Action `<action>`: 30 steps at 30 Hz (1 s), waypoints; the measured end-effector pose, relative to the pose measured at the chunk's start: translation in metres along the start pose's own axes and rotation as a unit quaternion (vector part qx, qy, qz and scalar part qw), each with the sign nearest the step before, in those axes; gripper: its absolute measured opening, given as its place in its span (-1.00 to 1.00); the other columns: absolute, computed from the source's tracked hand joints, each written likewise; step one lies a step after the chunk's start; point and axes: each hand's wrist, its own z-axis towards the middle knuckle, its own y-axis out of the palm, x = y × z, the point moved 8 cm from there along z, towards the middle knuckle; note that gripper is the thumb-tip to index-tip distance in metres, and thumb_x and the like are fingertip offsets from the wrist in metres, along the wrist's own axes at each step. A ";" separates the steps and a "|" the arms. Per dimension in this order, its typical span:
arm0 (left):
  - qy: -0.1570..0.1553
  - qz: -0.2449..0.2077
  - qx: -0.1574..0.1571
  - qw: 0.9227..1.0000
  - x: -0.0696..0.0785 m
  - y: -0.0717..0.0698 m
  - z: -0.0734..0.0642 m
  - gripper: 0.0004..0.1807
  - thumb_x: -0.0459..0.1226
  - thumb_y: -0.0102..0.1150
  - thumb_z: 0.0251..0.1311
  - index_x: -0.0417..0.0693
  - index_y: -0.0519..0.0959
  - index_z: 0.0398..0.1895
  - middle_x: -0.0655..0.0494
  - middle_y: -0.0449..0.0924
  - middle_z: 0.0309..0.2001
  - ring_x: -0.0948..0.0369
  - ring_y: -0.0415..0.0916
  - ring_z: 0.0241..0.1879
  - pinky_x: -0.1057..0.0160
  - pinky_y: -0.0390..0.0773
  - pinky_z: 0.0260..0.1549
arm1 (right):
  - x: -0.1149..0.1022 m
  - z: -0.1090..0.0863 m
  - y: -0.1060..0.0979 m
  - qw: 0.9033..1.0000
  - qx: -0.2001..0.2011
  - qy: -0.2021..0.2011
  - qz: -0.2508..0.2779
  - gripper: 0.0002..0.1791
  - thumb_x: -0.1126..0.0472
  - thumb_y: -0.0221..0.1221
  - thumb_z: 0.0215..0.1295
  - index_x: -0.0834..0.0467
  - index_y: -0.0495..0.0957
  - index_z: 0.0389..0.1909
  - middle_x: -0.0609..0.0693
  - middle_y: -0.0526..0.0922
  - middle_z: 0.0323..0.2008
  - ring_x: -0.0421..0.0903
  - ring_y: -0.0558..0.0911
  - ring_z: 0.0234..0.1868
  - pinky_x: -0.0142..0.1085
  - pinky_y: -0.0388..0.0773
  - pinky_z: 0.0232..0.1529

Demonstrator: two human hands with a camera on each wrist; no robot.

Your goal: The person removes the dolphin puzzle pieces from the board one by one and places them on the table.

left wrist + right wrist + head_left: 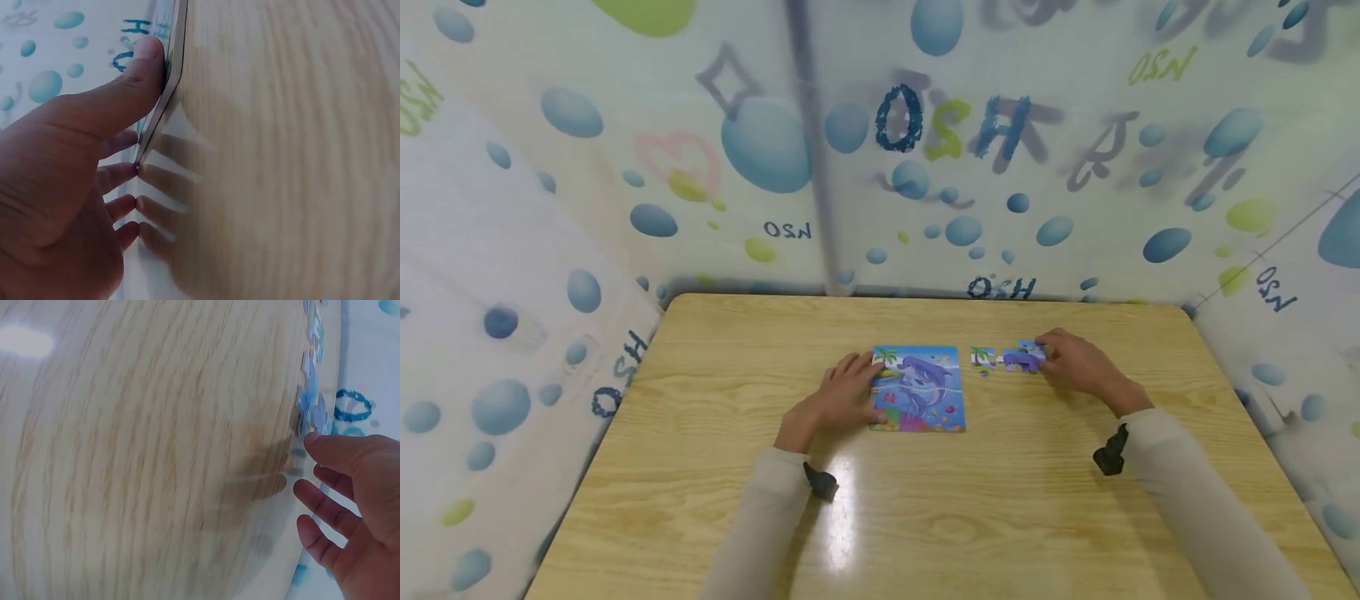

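Note:
My left hand (847,393) rests at the left side of a square dolphin picture board (925,379), fingers spread over its edge. The left wrist view shows the thumb (145,59) against the board's edge and the other fingertips down by the tabletop. To the board's right lies a short row of jigsaw pieces: a palm-tree piece (982,357) and joined blue-purple pieces (1024,357). At the right end of that row, my right hand (1078,364) pinches a puzzle piece (307,409) with thumb and index finger; its remaining fingers are loosely bent.
The wooden table (955,517) has its back edge against a wall covering (880,200) printed with bubbles and letters. The same covering stands along the left and right sides. A light glare lies on the wood near the left forearm.

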 end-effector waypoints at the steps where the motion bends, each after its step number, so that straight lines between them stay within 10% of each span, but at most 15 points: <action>1: 0.003 0.001 0.001 1.000 0.000 0.000 0.000 0.04 0.14 0.34 0.13 -0.01 0.07 0.57 -0.09 -0.14 0.59 -0.14 -0.25 0.56 -0.23 -0.01 0.37 | 0.002 0.000 -0.001 1.000 0.002 0.000 0.005 -0.48 0.29 0.15 0.34 0.42 0.40 0.27 0.33 0.47 0.17 0.22 0.64 -0.02 0.12 0.55 -0.02; 30: 0.008 -0.005 -0.007 1.000 0.001 0.003 -0.002 0.09 0.17 0.29 0.16 -0.09 -0.04 0.59 -0.09 -0.26 0.61 -0.14 -0.33 0.56 -0.27 -0.08 0.37 | 0.021 -0.011 -0.001 1.000 0.007 -0.018 0.019 -0.59 0.37 0.14 0.34 0.46 0.47 0.16 0.40 0.47 0.11 0.27 0.60 -0.05 0.14 0.52 -0.04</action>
